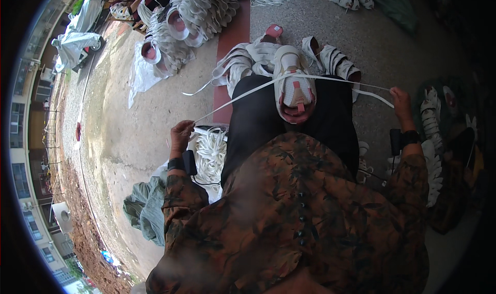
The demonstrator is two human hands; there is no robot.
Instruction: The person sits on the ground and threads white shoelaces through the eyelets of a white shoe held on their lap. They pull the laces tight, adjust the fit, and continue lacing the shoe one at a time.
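Observation:
A white sneaker (282,67) with a red lining rests between my thighs, its opening toward me and its toe pointing away. A white shoelace (248,92) passes across it and is pulled out taut to both sides. Its left part is pinched between the fingers of my left hand (181,135). Out to the right, my right hand (401,102) grips the other side of the lace, and a loose tail hangs below near that hand. By my left thigh lies a bundle of white laces (211,150).
Several white shoe uppers (243,61) lie just beyond my knees. A big heap of uppers (199,10) stands far left, near a seated person (121,7). More strapped shoes (430,113) lie at right. A grey-green sack (147,203) sits near my left elbow.

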